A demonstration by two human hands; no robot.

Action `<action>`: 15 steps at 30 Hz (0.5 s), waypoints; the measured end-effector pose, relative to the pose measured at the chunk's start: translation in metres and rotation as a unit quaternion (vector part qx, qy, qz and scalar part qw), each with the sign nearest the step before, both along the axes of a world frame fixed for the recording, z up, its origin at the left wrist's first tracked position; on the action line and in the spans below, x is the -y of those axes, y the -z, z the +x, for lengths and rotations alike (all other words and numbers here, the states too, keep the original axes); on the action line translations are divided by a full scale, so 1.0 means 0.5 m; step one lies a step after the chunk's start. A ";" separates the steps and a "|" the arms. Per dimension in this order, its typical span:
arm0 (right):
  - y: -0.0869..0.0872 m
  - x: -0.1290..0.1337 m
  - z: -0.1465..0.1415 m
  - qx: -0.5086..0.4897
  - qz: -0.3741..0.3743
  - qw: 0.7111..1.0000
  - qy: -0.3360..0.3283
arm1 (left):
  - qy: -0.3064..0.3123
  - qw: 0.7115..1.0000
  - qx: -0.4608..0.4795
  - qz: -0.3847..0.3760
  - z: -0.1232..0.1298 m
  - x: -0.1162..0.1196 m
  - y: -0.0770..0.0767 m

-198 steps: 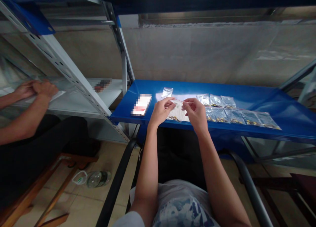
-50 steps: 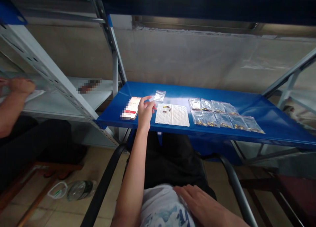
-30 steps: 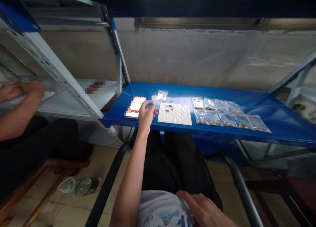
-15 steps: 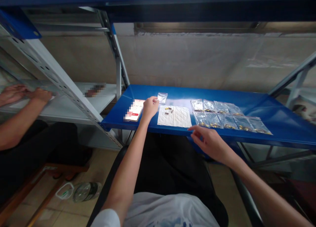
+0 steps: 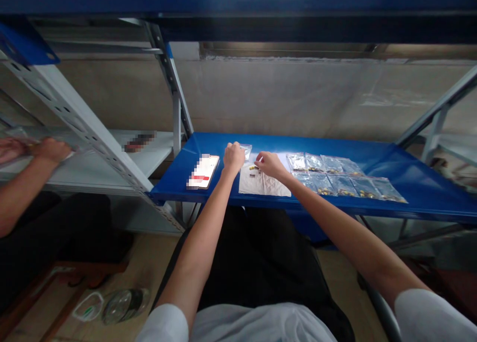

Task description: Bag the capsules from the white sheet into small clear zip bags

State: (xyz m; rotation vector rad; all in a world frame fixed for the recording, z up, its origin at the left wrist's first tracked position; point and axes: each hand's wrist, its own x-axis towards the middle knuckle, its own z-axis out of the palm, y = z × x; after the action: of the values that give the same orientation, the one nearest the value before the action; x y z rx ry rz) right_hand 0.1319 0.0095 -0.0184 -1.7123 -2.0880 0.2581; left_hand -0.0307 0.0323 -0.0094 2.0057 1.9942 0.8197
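My left hand (image 5: 234, 157) has its fingers closed at the left edge of a small clear zip bag (image 5: 246, 152) lying on the blue shelf (image 5: 268, 139). My right hand (image 5: 270, 164) is over the upper part of a white cloth (image 5: 263, 185), fingertips curled together beside small parts. What the right fingertips hold, if anything, is too small to make out. On the cloth, near those fingertips, are a dark small part (image 5: 252, 175) and a yellowish one (image 5: 252, 168).
Two rows of filled zip bags (image 5: 346, 185) lie on the right. A phone (image 5: 204, 172) rests left of the cloth. Another person's hands (image 5: 52, 149) work at a grey shelf (image 5: 108, 178) beyond a metal upright (image 5: 85, 118). A blue beam (image 5: 261, 14) crosses above.
My right hand has moved up and left from the shelf's front edge to the small parts on the cloth. My left hand has turned and now covers the zip bag's left side.
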 end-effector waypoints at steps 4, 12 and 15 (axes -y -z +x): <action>-0.002 -0.035 -0.010 -0.015 0.004 1.000 0.014 | -0.041 0.998 0.010 -0.048 0.011 -0.057 0.006; -0.034 -0.067 -0.007 -0.120 0.008 0.992 0.047 | 0.023 0.995 0.084 -0.044 -0.036 -0.080 -0.031; -0.052 -0.053 -0.004 -0.262 0.020 0.965 0.004 | 0.097 0.986 0.133 -0.021 -0.052 -0.043 -0.058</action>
State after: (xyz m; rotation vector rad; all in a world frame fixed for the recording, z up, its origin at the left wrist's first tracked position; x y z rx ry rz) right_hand 0.1300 0.0359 0.0077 -1.4309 -1.6806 0.5917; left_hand -0.0569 0.0537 0.0195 1.9153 1.6294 0.9360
